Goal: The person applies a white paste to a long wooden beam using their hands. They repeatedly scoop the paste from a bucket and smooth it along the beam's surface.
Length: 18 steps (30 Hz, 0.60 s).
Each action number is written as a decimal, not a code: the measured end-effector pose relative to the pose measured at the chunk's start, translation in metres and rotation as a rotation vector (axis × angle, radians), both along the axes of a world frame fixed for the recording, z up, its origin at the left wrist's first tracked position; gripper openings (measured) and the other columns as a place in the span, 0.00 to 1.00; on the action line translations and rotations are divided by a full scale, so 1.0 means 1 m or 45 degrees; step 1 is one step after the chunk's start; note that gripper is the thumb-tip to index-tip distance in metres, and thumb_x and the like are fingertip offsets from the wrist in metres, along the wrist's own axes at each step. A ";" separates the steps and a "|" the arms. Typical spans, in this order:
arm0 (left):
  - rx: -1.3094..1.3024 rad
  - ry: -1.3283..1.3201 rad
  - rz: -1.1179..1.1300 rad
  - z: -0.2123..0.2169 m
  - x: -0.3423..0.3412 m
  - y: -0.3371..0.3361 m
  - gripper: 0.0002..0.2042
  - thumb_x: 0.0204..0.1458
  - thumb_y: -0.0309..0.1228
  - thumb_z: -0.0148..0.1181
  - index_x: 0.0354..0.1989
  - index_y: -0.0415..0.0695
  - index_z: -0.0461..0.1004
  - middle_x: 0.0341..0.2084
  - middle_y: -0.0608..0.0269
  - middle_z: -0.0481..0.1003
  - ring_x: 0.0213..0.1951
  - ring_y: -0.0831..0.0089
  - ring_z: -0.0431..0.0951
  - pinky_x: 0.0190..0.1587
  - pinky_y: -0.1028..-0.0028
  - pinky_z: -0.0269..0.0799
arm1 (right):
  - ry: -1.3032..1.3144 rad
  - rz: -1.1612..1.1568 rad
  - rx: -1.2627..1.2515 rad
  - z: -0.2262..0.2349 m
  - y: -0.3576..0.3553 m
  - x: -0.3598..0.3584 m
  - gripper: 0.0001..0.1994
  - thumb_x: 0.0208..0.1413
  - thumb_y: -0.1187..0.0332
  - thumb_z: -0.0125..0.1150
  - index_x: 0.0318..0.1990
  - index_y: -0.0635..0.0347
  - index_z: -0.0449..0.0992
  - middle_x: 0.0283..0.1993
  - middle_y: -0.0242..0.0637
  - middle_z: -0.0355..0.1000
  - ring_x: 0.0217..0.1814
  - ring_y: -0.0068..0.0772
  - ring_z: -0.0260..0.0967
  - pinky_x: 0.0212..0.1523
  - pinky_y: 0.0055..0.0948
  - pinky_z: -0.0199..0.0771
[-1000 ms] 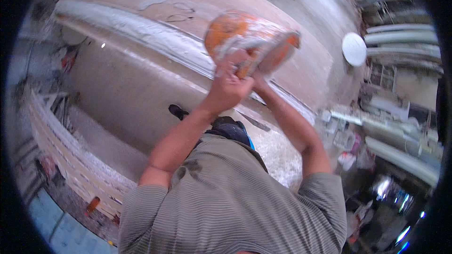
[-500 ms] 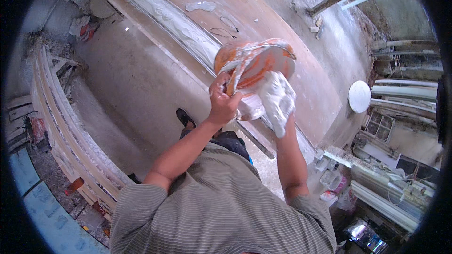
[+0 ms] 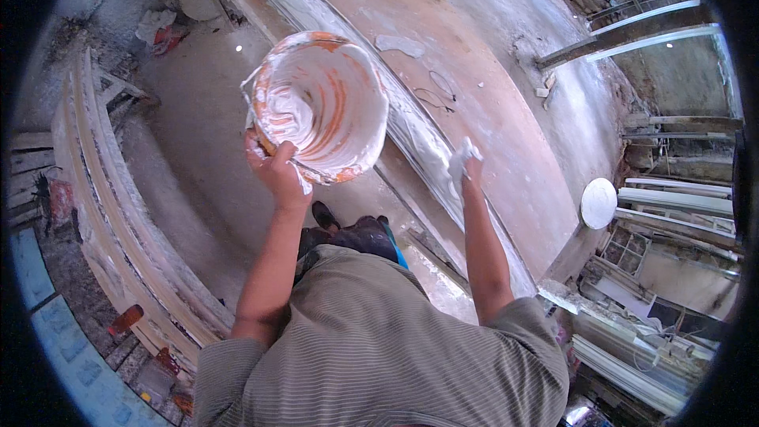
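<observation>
My left hand (image 3: 277, 170) grips the near rim of a bucket (image 3: 360, 103), orange under smears of white plaster. It is tipped so its mouth shows, with wet white plaster (image 3: 288, 111) lying inside. My right hand (image 3: 466, 162), coated white, is at the long narrow mould, over the wet plaster (image 3: 423, 138) filling it. Its fingers are blurred under the coating, and I cannot make out whether they hold any plaster. The mould runs diagonally along the near edge of a broad table (image 3: 514, 158).
A flat plaster piece (image 3: 399, 46) and a thin loop of cord (image 3: 436, 95) lie on the table. A round white lid-like disc (image 3: 598, 204) is at the right, beside stacked white mouldings (image 3: 676, 199). Long curved boards (image 3: 130, 229) stand at the left. My shoe (image 3: 324, 215) is on the floor.
The bucket has swung left in my left hand, and its mouth has turned into view. My right hand has come away from the bucket, over to the mould, with less plaster on it.
</observation>
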<state>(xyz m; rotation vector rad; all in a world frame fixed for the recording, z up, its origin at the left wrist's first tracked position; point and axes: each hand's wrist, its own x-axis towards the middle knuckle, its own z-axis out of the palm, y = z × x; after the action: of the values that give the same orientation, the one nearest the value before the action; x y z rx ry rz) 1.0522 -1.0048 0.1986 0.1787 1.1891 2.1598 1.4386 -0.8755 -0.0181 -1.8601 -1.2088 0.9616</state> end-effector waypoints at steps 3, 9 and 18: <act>-0.076 -0.037 0.155 0.008 -0.028 0.012 0.24 0.34 0.13 0.45 0.46 0.39 0.61 0.42 0.56 0.66 0.45 0.65 0.71 0.51 0.64 0.69 | -0.855 0.402 0.526 -0.045 0.059 -0.072 0.11 0.53 0.64 0.49 0.34 0.61 0.74 0.30 0.46 0.73 0.31 0.50 0.71 0.32 0.44 0.67; -0.076 0.093 0.170 -0.002 -0.089 0.042 0.25 0.33 0.13 0.46 0.47 0.40 0.62 0.42 0.56 0.67 0.44 0.64 0.71 0.50 0.63 0.68 | -0.481 0.460 0.516 -0.039 0.147 -0.256 0.07 0.48 0.71 0.55 0.30 0.67 0.72 0.29 0.46 0.73 0.31 0.46 0.72 0.33 0.44 0.68; -0.014 0.297 0.138 -0.012 -0.146 0.146 0.18 0.34 0.14 0.47 0.38 0.39 0.62 0.38 0.59 0.67 0.41 0.71 0.70 0.49 0.70 0.65 | -0.131 0.682 0.318 0.018 0.205 -0.348 0.07 0.47 0.72 0.58 0.35 0.61 0.74 0.25 0.38 0.73 0.33 0.38 0.72 0.37 0.33 0.69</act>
<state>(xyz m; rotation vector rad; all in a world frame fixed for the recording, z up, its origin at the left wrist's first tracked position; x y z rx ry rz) 0.9063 -0.8583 0.1864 0.3779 1.3687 2.2731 1.0905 -0.6701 0.0001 -1.4282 -1.8537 0.9394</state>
